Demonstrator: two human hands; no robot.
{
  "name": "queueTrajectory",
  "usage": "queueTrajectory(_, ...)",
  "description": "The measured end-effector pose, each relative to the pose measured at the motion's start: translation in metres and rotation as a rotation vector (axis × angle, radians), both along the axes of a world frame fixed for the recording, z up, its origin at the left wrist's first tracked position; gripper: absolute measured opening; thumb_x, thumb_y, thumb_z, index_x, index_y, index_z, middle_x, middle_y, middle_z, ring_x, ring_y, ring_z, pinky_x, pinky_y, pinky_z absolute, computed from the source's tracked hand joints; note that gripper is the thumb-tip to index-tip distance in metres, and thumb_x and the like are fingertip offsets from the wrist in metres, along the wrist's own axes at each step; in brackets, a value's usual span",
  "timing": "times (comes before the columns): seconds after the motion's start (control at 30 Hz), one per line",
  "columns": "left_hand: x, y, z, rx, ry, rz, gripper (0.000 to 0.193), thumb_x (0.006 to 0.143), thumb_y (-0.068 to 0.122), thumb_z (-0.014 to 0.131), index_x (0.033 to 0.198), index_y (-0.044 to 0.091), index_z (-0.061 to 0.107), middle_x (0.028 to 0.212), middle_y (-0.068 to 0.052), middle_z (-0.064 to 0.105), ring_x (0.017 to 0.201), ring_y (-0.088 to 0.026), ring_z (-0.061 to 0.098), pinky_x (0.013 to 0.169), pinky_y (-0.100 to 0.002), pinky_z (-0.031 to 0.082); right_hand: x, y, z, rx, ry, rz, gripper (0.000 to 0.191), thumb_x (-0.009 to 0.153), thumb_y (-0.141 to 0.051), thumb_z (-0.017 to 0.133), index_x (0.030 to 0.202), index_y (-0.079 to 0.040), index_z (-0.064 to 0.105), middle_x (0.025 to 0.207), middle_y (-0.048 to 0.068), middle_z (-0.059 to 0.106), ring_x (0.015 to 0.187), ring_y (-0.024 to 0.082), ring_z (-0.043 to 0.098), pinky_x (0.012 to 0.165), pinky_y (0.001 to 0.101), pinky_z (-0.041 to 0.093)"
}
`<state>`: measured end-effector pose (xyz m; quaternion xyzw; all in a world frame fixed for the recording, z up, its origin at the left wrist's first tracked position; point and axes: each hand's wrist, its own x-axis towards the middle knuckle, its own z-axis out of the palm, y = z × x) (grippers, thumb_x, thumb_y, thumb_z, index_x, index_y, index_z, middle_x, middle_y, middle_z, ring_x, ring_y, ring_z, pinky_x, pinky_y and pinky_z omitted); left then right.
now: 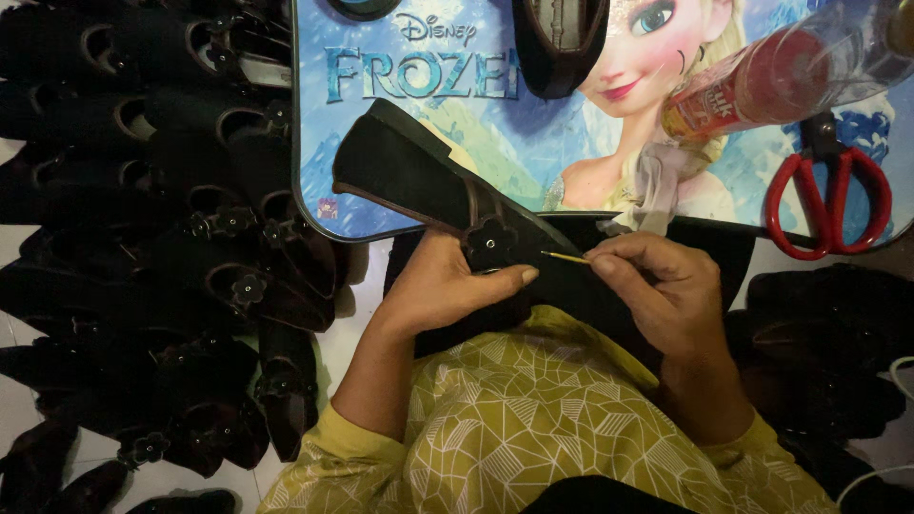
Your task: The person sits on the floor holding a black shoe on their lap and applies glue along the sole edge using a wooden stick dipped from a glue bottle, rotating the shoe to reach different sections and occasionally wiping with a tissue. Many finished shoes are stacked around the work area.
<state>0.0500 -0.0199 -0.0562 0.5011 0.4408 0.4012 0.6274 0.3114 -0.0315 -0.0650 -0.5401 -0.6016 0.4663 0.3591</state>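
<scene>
Left of the left hand [447,286], a heap of dark shoes [171,238] blocks the floor. Ahead, the picture-printed worktop [419,171] stays bare between the held shoe [428,181] and a red bottle [771,81]; red scissors [830,195] crowd its right edge.

left hand [447,286] grips black shoe [428,186] | right hand [666,286] pinches thin stick [566,257]

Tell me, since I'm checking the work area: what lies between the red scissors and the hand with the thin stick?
In the head view, only the table's dark front edge and printed top lie between the red scissors and the right hand pinching the thin stick.
</scene>
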Motion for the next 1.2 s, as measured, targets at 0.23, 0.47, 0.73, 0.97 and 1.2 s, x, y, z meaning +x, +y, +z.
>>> queueTrajectory(0.23, 0.001, 0.002, 0.0, -0.042, -0.021, -0.016, 0.037, 0.082, 0.007, 0.081, 0.114, 0.001, 0.064, 0.104, -0.002, 0.066, 0.095, -0.01, 0.062, 0.083, -0.027, 0.055, -0.006, -0.002, -0.002, 0.034, 0.148, -0.005, 0.013, 0.094, 0.001, 0.074, 0.106, 0.0, 0.071, 0.086, -0.002, 0.066, 0.076, 0.001, 0.057, 0.067, 0.0175, 0.044)
queueTrajectory(0.47, -0.001, 0.003, 0.007, -0.014, 0.039, -0.027, 0.033, 0.082, 0.008, 0.082, 0.111, 0.0, 0.067, 0.101, -0.002, 0.067, 0.092, -0.01, 0.063, 0.08, -0.028, 0.056, -0.004, 0.003, 0.005, 0.1, -0.042, 0.071, 0.019, 0.083, 0.0, 0.083, 0.099, -0.001, 0.074, 0.071, -0.004, 0.06, 0.062, 0.001, 0.048, 0.056, 0.0183, 0.036)
queueTrajectory(0.73, -0.001, 0.003, 0.005, 0.03, 0.057, -0.02, 0.032, 0.082, 0.007, 0.083, 0.108, 0.0, 0.067, 0.099, -0.003, 0.067, 0.091, -0.011, 0.063, 0.079, -0.029, 0.056, 0.001, 0.002, -0.001, 0.056, 0.035, 0.067, 0.007, 0.095, -0.001, 0.074, 0.102, 0.0, 0.073, 0.082, -0.003, 0.068, 0.07, 0.001, 0.056, 0.062, 0.0181, 0.042)
queueTrajectory(0.97, 0.0, 0.002, 0.0, -0.007, -0.031, -0.006, 0.038, 0.083, 0.006, 0.082, 0.116, 0.0, 0.063, 0.104, -0.002, 0.066, 0.096, -0.01, 0.062, 0.083, -0.028, 0.056, -0.001, -0.002, -0.006, -0.052, 0.131, -0.044, 0.01, 0.095, 0.0, 0.074, 0.105, 0.001, 0.072, 0.082, -0.003, 0.067, 0.071, 0.0, 0.054, 0.062, 0.0176, 0.04)
queueTrajectory(1.2, 0.0, 0.002, 0.001, -0.072, 0.003, -0.039, 0.029, 0.084, 0.006, 0.082, 0.109, 0.0, 0.069, 0.1, -0.003, 0.069, 0.091, -0.011, 0.063, 0.079, -0.029, 0.056, 0.001, 0.001, 0.005, 0.054, -0.033, 0.07, 0.016, 0.083, 0.001, 0.082, 0.096, -0.001, 0.074, 0.083, -0.001, 0.07, 0.065, 0.0, 0.051, 0.059, 0.018, 0.039)
